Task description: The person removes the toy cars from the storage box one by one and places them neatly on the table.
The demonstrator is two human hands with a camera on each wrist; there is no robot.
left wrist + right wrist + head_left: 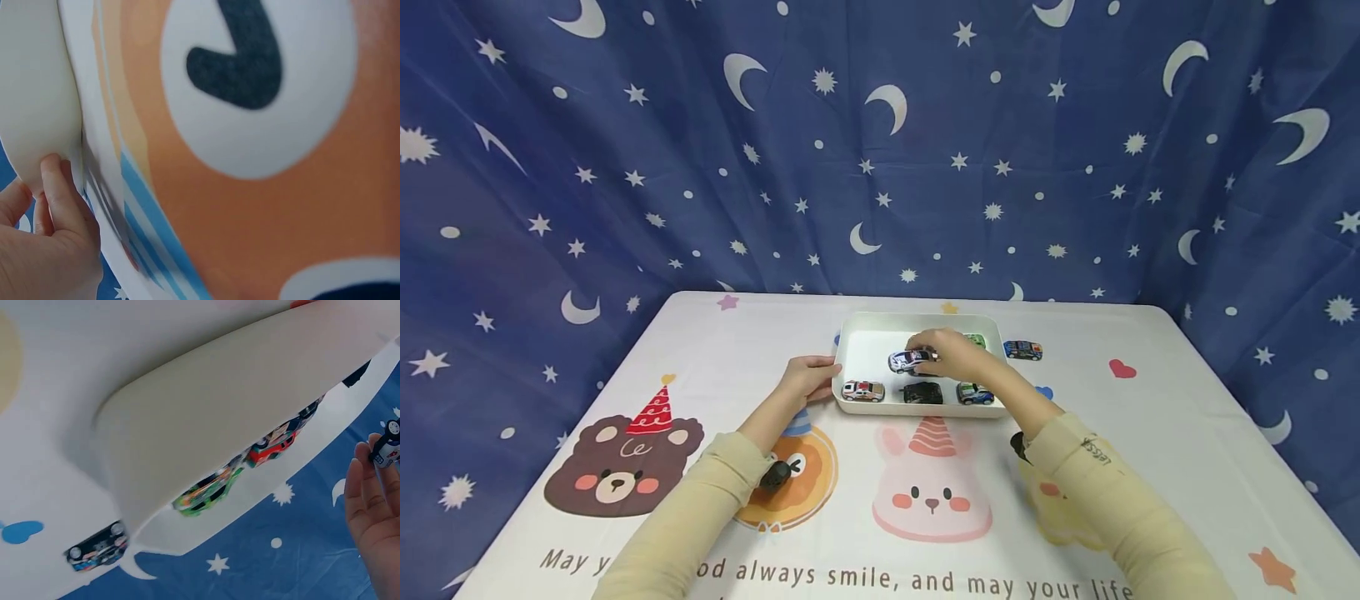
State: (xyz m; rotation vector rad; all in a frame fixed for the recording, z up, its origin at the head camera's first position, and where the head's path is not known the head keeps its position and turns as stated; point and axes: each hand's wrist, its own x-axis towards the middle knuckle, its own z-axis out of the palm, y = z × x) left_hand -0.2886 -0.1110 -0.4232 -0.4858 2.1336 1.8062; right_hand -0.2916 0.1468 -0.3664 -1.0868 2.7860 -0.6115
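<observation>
A white toy car with dark markings [908, 360] is held by my right hand [953, 354] above the white tray [880, 409]. In the right wrist view, the fingertips grip this small car [389, 450] near the right edge. My left hand [808, 379] pinches the tray's left end; the left wrist view shows its fingers [59, 187] at the wall. Along the near side of the tray are a white and orange toy car [862, 391], a black one [922, 392] and a blue and green one [974, 393]. A green car [976, 340] sits at the back right, partly hidden.
Outside the tray, a blue toy car [1023, 350] rests on the table just past the right end. The printed white tablecloth [1075, 333] covers the table, with a blue star-patterned curtain [925, 167] behind its far edge.
</observation>
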